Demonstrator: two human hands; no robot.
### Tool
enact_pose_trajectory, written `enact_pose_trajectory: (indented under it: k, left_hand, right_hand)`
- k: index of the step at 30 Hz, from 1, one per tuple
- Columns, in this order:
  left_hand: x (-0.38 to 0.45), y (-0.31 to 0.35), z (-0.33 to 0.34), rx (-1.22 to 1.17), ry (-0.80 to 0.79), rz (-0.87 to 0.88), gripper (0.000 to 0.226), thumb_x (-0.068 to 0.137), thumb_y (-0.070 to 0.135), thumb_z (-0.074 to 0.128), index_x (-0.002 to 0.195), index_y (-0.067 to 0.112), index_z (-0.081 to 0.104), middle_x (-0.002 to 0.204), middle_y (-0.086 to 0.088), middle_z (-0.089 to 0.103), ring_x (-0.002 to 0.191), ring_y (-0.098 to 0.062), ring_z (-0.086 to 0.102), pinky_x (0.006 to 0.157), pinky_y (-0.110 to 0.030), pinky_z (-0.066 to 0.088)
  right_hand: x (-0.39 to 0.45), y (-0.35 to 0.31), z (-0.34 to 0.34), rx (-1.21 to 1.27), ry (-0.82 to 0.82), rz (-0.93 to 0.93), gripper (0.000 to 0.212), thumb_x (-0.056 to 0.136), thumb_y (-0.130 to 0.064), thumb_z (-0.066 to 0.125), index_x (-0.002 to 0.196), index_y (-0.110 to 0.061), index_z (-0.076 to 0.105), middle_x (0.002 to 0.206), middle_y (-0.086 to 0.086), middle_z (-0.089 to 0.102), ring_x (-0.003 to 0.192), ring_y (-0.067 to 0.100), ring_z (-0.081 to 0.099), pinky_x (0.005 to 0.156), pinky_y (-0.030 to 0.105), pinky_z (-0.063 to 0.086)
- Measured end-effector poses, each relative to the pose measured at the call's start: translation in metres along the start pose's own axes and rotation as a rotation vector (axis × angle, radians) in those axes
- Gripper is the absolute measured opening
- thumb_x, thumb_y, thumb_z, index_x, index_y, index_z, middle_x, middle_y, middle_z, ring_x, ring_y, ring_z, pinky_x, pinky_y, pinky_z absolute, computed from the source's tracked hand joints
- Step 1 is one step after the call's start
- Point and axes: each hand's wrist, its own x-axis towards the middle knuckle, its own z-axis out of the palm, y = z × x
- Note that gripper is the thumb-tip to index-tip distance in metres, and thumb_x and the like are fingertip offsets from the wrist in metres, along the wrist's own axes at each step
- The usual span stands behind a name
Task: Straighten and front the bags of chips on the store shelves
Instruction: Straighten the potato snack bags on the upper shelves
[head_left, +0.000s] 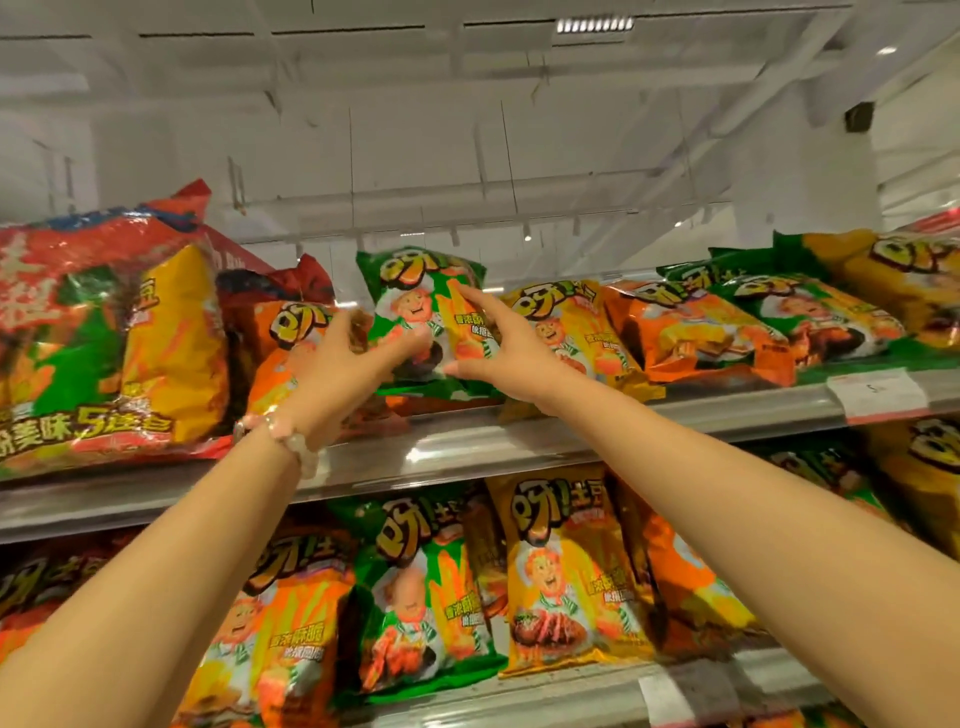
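- Reaching up with both arms, I have my left hand and my right hand on either side of one green bag on the upper shelf.
- My left hand is spread wide, fingers fairly straight, fingertips lying against the bag's lower left face — touching it, not curled round it.
- My right hand is also open: fingers run up along the bag's right edge, thumb out below near its bottom corner. I cannot tell whether that thumb presses the bag or only sits just beside it.
- The bag lies straight ahead of and between the two hands, with both about equally near. I judge the next move to be a two-handed squeeze and shift rather than a one-handed pull.
- Its long axis runs top to bottom — it stands nearly upright, printed face toward me, top edge tipped slightly to the left.
- It stands higher than its neighbours: the orange bag just to its left, partly behind my left hand, and the yellow bag just to its right, which leans back and lies lower.
- Farther right, more bags lie flat and slanted, well off upright; I judge these not yet fronted.
- At far left stands a large multipack, upright.
- Below, the lower shelf carries a row of upright bags facing out.
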Motion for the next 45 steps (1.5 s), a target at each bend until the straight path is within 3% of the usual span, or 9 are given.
enact_pose_trajectory:
  k: [5,9,13,18,23,30,36,42,45]
  left_hand:
    - [0.015,0.023,-0.004,-0.141,-0.041,-0.212,0.102,0.053,0.063,0.078,0.140,0.028,0.039,0.128,0.002,0.054,0.108,-0.021,0.059,0.069,-0.038,0.059]
    - [0.016,0.031,0.009,-0.217,-0.067,-0.202,0.089,0.050,0.059,0.080,0.130,0.029,0.052,0.114,0.000,0.067,0.100,-0.020,0.066,0.066,-0.034,0.058]
    - [0.015,0.042,0.034,-0.283,-0.066,-0.188,0.083,0.053,0.056,0.080,0.126,0.028,0.056,0.108,0.000,0.071,0.094,-0.018,0.070,0.057,-0.028,0.056]
    - [0.011,0.056,0.068,-0.332,-0.113,-0.185,0.062,0.058,0.049,0.076,0.114,0.026,0.063,0.086,0.005,0.075,0.073,-0.010,0.072,0.047,-0.021,0.052]
    - [0.002,0.063,0.089,-0.362,-0.096,-0.199,0.063,0.060,0.049,0.076,0.117,0.028,0.061,0.087,0.004,0.075,0.073,-0.011,0.072,0.047,-0.022,0.052]
    - [-0.008,0.076,0.102,-0.310,-0.045,-0.174,0.055,0.065,0.046,0.075,0.115,0.027,0.062,0.089,0.005,0.075,0.078,-0.012,0.072,0.055,-0.025,0.054]
    - [-0.019,0.079,0.104,-0.287,0.000,-0.158,0.048,0.076,0.038,0.074,0.120,0.027,0.060,0.099,0.001,0.074,0.085,-0.017,0.072,0.062,-0.028,0.055]
    - [-0.022,0.075,0.099,-0.271,0.003,-0.151,0.062,0.063,0.045,0.077,0.120,0.028,0.060,0.102,0.001,0.073,0.091,-0.018,0.071,0.084,-0.041,0.055]
    - [-0.022,0.072,0.093,-0.276,0.017,-0.157,0.056,0.068,0.045,0.077,0.119,0.029,0.060,0.104,0.002,0.073,0.094,-0.019,0.070,0.088,-0.044,0.054]
  right_hand:
    - [-0.002,-0.015,-0.012,0.004,0.048,-0.121,0.091,0.073,-0.014,0.080,0.148,-0.026,0.028,0.148,-0.001,0.038,0.129,0.009,0.039,0.105,0.027,0.038]
    - [-0.003,-0.019,-0.035,-0.033,0.008,-0.130,0.092,0.073,-0.013,0.080,0.148,-0.023,0.026,0.147,0.003,0.039,0.131,0.018,0.042,0.107,0.040,0.039]
    - [-0.011,-0.013,-0.069,-0.043,-0.020,-0.082,0.091,0.078,-0.031,0.076,0.150,-0.028,0.019,0.150,0.000,0.034,0.130,0.010,0.039,0.106,0.030,0.036]
    - [-0.016,0.016,-0.148,-0.158,0.157,0.082,0.058,0.095,-0.037,0.051,0.147,-0.025,0.029,0.151,0.008,0.033,0.136,0.024,0.034,0.103,0.030,0.032]
    - [-0.030,0.063,-0.227,-0.663,0.124,0.509,0.066,0.086,-0.039,0.062,0.139,-0.006,0.041,0.140,0.022,0.043,0.125,0.036,0.045,0.098,0.038,0.042]
    - [-0.044,0.083,-0.237,-0.382,0.128,0.604,0.060,0.079,-0.044,0.070,0.113,0.004,0.055,0.116,0.013,0.058,0.082,0.019,0.055,0.084,0.036,0.047]
    - [-0.035,0.082,-0.242,-0.275,0.055,0.728,0.097,0.073,-0.044,0.077,0.145,-0.003,0.025,0.148,0.017,0.034,0.133,0.036,0.036,0.100,0.046,0.038]
    - [-0.034,0.088,-0.236,-0.123,0.076,0.751,0.083,0.080,-0.035,0.073,0.143,-0.005,0.029,0.146,0.016,0.038,0.131,0.034,0.038,0.099,0.045,0.038]
    - [-0.035,0.086,-0.234,0.023,0.157,0.747,0.077,0.078,-0.027,0.076,0.140,-0.007,0.034,0.130,0.015,0.052,0.105,0.028,0.052,0.073,0.036,0.046]
